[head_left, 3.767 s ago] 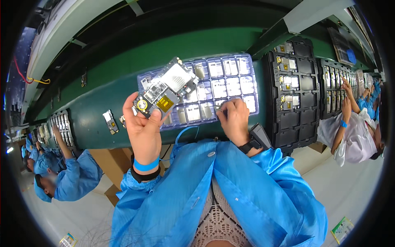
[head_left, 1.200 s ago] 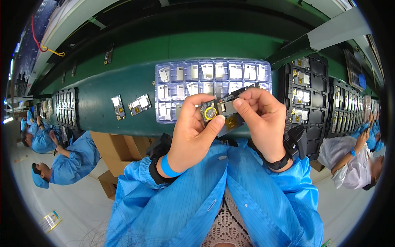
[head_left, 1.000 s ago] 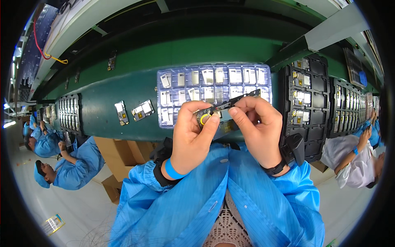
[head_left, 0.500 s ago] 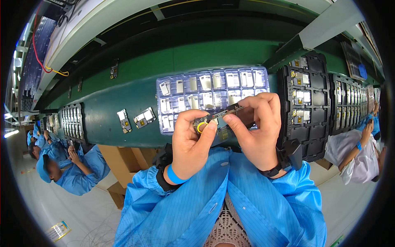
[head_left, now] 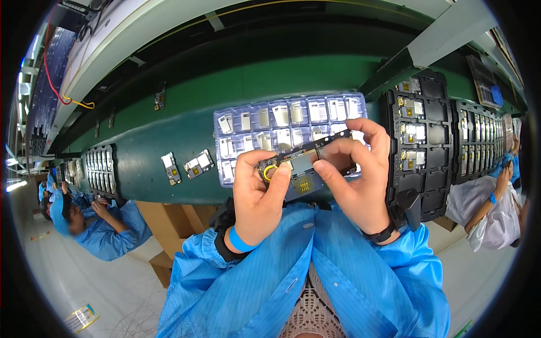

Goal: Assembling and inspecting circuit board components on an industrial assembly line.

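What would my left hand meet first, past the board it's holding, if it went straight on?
Likely the clear divided tray beyond the circuit board; your left hand may pass above it, since depth is unclear.

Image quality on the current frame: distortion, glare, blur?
Head view: strong fisheye bend in the green bench, corners black; head view: lights at far left blown out, bright sheen on metal pieces in the clear tray; head view: circuit board mostly legible though its finest parts are too small to tell, co-worker at left looks soft.
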`<action>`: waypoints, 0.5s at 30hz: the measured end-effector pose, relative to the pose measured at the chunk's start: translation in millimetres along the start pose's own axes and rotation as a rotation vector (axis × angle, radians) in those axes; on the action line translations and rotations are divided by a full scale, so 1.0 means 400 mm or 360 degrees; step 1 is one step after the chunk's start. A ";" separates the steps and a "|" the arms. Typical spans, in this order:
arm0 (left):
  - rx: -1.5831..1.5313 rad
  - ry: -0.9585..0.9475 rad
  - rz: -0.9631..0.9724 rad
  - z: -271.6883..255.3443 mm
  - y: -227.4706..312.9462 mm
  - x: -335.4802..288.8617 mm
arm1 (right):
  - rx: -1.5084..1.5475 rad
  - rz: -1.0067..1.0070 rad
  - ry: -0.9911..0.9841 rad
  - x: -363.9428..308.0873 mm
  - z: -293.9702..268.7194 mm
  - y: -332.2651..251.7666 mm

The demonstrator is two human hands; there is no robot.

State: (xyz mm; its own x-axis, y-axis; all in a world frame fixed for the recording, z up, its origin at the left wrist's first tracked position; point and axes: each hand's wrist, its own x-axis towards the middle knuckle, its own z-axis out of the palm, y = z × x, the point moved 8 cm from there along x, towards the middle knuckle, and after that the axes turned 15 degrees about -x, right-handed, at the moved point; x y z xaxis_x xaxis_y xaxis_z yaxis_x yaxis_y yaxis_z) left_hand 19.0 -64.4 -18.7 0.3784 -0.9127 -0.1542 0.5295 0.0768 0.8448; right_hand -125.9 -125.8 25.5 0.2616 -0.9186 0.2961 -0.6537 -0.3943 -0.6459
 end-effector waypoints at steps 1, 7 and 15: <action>-0.0002 -0.0010 0.0002 0.001 -0.001 0.000 | -0.0098 -0.0056 0.0040 -0.002 -0.006 -0.012; 0.0097 -0.0101 0.0127 -0.005 0.000 -0.008 | -0.0336 -0.0166 0.0065 -0.014 0.007 -0.055; 0.0093 -0.0085 0.0166 -0.007 -0.003 -0.014 | -0.0062 -0.0014 0.0062 -0.017 0.023 -0.028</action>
State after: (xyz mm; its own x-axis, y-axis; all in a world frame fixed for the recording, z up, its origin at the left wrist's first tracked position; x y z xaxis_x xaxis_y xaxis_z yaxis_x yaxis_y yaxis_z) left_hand 18.6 -58.4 -20.2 0.3871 -0.9213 -0.0377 0.4435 0.1502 0.8836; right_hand -113.7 -115.4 24.2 0.2397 -0.9133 0.3293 -0.6789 -0.4002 -0.6156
